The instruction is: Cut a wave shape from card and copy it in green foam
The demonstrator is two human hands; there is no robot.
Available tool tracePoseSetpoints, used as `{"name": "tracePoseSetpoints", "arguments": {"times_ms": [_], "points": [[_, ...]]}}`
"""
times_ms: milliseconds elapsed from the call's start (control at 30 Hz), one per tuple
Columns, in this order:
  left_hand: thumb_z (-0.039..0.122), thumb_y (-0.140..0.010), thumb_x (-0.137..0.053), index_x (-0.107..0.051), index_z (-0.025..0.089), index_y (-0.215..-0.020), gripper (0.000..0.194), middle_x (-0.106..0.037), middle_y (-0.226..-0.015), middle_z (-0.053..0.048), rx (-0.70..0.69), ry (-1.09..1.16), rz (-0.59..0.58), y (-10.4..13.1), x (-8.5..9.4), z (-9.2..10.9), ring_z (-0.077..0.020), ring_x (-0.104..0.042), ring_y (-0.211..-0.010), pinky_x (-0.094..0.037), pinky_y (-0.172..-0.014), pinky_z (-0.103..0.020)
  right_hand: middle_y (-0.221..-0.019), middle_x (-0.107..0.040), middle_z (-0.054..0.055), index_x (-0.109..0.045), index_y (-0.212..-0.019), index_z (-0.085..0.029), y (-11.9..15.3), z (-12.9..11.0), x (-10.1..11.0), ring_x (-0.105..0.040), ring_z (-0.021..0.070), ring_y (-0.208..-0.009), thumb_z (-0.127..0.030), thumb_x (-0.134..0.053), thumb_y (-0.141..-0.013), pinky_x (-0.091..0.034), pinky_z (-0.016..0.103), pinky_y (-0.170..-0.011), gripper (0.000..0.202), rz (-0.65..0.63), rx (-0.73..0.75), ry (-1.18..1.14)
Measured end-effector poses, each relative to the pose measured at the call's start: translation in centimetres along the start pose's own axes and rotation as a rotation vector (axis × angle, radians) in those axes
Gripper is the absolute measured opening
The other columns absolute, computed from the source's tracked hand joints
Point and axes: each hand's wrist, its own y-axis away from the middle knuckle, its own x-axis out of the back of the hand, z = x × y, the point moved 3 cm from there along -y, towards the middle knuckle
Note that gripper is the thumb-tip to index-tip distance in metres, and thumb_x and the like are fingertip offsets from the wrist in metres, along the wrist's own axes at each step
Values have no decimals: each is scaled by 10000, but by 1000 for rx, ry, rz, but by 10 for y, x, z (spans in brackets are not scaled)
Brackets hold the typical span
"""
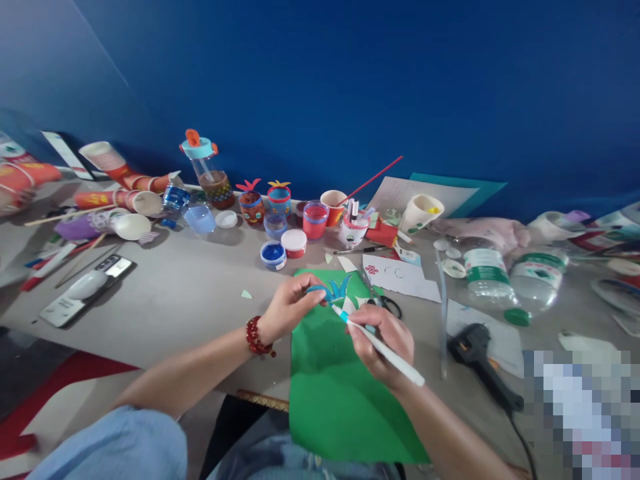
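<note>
My left hand [295, 298] pinches a small blue leaf-shaped paper cutout [339, 288] with pointed tips. A white marker [387, 353] with a light blue band is gripped in my right hand [383, 337], its tip close to the cutout's lower edge; whether it touches, I cannot tell. Both hands are above a green sheet [345, 400] that hangs over the table's front edge. Partly behind my right hand lie scissors [391, 307] with black handles and some white paper scraps.
Paint jars [273, 255], small decorated cups [251, 208] and a drinking bottle [213, 177] stand along the blue wall. A glue gun [477, 360] and plastic bottles [487, 270] are on the right. A phone [87, 290] lies at left on the table [200, 293].
</note>
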Motion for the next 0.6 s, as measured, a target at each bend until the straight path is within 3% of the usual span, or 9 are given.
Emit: {"name": "tracePoseSetpoints", "arguments": {"times_ms": [167,367,600], "points": [[348,-884,-498,-642,126,-858,266,-633,-759,-47,-9,2,4,-1,0,3,-159,-582,-729,-449,-712,-276,-683,-681,13,-616,-883,-212,7,5,0,-640,159,-592,-168,-558,-803,-532,282,-588,109,21,-20,-101],[345,-868,-533,-629,136,-801,240,-617,-717,-27,54,89,44,-1,-4,-1,-143,-582,-696,-456,-697,-266,-837,-640,33,-628,-1010,-221,7,25,0,-631,151,-659,-176,-546,-851,-540,305,-620,185,240,-107,-158],[362,-859,-554,-628,139,-783,247,-632,-705,-27,80,107,23,2,-8,0,-128,-574,-678,-450,-672,-242,-851,-642,15,-570,-1000,-223,3,30,-10,-653,148,-688,-229,-666,-797,-543,276,-627,224,146,-359,-268]]}}
